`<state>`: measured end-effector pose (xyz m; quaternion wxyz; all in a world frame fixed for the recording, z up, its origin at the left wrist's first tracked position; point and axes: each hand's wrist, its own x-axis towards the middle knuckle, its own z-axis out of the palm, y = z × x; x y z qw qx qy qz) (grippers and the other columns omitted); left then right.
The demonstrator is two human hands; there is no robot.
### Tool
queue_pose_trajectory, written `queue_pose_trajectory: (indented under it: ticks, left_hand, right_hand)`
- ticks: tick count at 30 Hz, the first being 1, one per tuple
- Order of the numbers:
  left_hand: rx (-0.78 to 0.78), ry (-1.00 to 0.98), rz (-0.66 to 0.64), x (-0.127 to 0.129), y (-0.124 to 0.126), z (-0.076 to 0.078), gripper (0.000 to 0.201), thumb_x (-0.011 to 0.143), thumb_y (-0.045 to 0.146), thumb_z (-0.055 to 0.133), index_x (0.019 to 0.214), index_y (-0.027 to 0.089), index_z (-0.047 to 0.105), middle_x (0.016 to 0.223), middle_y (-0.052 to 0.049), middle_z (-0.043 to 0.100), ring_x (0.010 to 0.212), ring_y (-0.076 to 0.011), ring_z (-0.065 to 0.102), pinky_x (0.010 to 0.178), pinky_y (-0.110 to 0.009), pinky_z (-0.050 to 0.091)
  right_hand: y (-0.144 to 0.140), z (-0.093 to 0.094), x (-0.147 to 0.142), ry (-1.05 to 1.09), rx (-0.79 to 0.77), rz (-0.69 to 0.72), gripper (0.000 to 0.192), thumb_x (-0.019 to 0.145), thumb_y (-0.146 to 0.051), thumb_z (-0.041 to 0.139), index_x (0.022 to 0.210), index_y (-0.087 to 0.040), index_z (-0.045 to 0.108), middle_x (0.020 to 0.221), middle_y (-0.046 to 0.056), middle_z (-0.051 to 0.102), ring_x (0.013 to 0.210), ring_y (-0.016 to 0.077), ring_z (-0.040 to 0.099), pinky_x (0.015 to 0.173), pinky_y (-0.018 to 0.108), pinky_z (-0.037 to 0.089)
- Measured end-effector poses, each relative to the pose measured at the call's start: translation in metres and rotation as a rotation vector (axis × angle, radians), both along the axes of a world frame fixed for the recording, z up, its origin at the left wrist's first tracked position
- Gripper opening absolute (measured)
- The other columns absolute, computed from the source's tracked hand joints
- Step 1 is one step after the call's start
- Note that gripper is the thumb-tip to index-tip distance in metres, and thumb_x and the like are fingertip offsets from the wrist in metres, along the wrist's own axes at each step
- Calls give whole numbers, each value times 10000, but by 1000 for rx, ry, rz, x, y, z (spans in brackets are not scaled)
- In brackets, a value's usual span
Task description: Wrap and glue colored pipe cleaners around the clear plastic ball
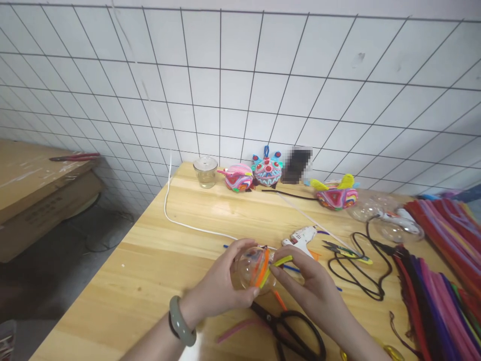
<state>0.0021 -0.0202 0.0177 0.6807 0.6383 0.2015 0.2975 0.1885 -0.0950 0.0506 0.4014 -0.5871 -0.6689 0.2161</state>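
Observation:
A clear plastic ball (246, 271) with orange pipe cleaner strips around it is held between the thumb and fingers of my left hand (225, 281). My right hand (310, 286) pinches a yellow pipe cleaner (282, 260), whose lower end lies along the ball beside the orange strip. Black-handled scissors (287, 331) rest on the table below both hands, with a pink pipe cleaner piece (236, 328) to their left. Just beyond my right hand lies a white hot glue gun (302, 238).
Decorated balls (268, 170) and a glass of liquid (206, 173) line the wall. At right are pliers (347, 250), a black cord (381, 281), more clear balls (398, 225) and bundles of colourful pipe cleaners (439, 296). A white cable (188, 225) crosses the table.

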Motion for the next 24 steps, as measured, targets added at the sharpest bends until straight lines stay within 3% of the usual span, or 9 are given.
queue_pose_trajectory:
  ticks: [24]
  left_hand:
    - [-12,-25,-15,1,-1,4,689,669,23,677,1284,223,441,1370,-131,509,1304,-309,471,1121,-514,328]
  right_hand:
    - [-1,-5,-5,144,-53,-9,74,915,-251,577,927,-246,649,837,8,653,791,174,596,733,280,474]
